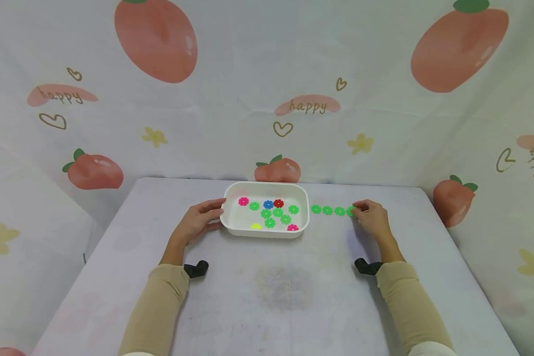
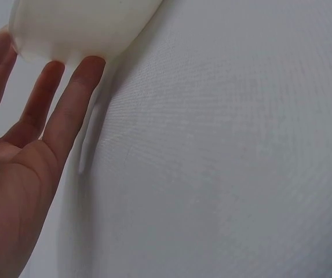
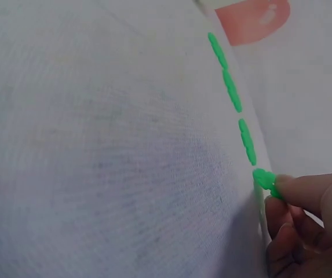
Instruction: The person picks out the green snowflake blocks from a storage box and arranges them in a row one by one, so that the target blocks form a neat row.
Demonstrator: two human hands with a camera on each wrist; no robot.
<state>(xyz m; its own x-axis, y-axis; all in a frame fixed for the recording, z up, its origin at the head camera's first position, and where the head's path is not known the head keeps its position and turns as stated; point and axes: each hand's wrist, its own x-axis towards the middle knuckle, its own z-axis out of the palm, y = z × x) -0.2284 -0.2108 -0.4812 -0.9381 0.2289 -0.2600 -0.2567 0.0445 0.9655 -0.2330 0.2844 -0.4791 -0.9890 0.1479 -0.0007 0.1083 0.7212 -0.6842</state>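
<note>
Right hand (image 1: 374,217) pinches a green snowflake disc (image 3: 264,179) between thumb and fingertips, at the right end of the green row (image 1: 327,210) on the table (image 1: 285,296). Looks light, stiff, thin — best pinched by its edge. Left hand (image 1: 198,222), fingers straight, touches the white tray (image 1: 231,225). Backdrop reads "happy" (image 1: 308,106).

"happy" twice on backdrop cloth (image 1: 267,74)
</note>
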